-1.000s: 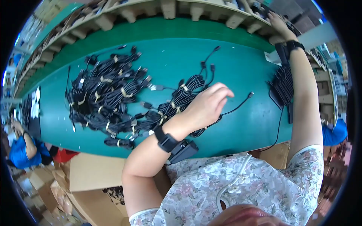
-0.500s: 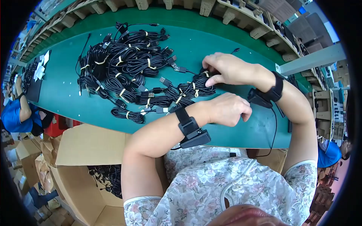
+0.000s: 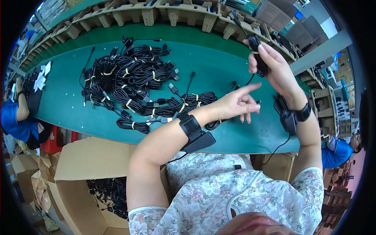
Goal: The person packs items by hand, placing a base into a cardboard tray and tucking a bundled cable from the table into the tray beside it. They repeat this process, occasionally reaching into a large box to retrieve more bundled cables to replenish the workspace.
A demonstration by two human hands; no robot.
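Observation:
My right hand [image 3: 276, 68] is raised over the far right of the table, fingers closed on a bundled black cable [image 3: 256, 60] with a pale tie round it. One end of that cable sticks up past the fingers; the other hangs down toward my left hand. Below it, my left hand [image 3: 237, 105] has its fingers spread and holds nothing. It hovers just right of a row of tied cable bundles [image 3: 199, 98]. A larger heap of black cable bundles [image 3: 133, 66] with USB plugs lies on the left half of the green table [image 3: 219, 58].
Cardboard-pulp trays [image 3: 184, 15] line a shelf behind the table. A grey metal post [image 3: 323, 53] rises at the right. An open carton [image 3: 78, 196] with black cables stands below the front edge. Another person in blue [image 3: 15, 117] works at the far left.
My right hand has risen up and right from the row, now with a cable bundle in it. My left hand has gone from curled to spread fingers.

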